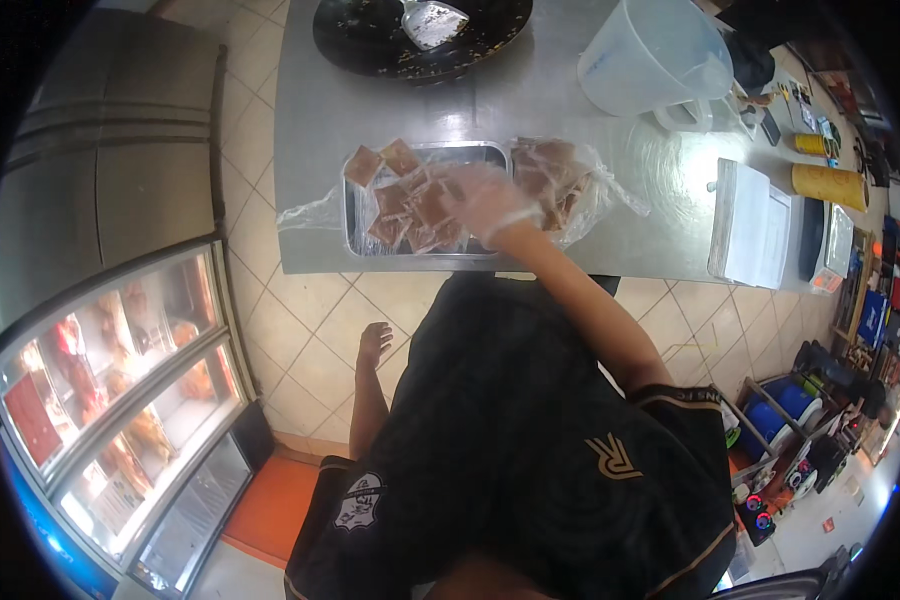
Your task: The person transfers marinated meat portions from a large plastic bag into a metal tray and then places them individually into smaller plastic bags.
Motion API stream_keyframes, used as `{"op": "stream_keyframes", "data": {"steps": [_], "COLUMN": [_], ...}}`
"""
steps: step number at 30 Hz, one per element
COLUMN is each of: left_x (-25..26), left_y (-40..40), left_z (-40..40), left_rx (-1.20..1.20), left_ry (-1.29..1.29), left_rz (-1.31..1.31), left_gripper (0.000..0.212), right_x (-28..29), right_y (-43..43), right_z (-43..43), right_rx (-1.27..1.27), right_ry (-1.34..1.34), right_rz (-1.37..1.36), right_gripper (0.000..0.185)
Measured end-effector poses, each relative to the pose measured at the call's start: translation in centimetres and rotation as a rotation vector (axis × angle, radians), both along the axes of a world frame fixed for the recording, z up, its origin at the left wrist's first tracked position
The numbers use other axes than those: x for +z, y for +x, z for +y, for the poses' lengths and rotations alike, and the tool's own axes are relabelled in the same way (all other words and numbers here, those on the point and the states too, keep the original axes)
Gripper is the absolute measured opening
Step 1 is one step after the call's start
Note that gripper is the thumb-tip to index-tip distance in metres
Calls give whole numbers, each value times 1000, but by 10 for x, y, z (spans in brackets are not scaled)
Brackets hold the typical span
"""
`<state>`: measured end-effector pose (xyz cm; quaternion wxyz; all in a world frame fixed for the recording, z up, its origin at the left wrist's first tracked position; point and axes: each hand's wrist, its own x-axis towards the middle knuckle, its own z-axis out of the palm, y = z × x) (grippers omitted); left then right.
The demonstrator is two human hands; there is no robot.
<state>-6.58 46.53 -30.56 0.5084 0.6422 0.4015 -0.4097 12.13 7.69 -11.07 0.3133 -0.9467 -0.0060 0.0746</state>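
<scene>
My right hand (489, 201), in a clear plastic glove, is blurred over the right part of a metal tray (354, 217). Under and beside its fingers lie brown square packets (394, 206) in clear wrap; whether it grips one cannot be told. Two of the squares rest near the tray's upper left corner. Just right of the tray is a clear plastic bag (600, 187) holding more brown squares (544, 169). My left hand (376, 341) is bare and hangs over the tiled floor, below the table edge, with its fingers apart and nothing in it.
A black wok (360, 45) with a metal spatula (433, 24) stands at the table's far side. A translucent plastic pitcher (637, 67) is to its right. Farther right lie a white lidded box (750, 225) and a yellow roll (829, 186). A lit glass-door cabinet (142, 405) stands at left.
</scene>
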Motion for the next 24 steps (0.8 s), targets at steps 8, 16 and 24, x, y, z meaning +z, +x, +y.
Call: {"op": "stream_keyframes", "data": {"steps": [8,16,24], "left_x": [7,0,-4], "left_y": [-13,-12,9], "left_z": [-8,-5,-9], "left_rx": [78,68,29], "left_ry": [-11,-43,-69], "left_rz": [-46,11,-50], "left_gripper": [31,30,29], "right_x": [-3,7,-27], "right_y": [12,-5,-15], "right_z": [32,16,16], "right_rx": [50,95,137], "right_ry": [-163,-27,-157], "right_rz": [58,137,-225], "right_gripper": [63,38,25]}}
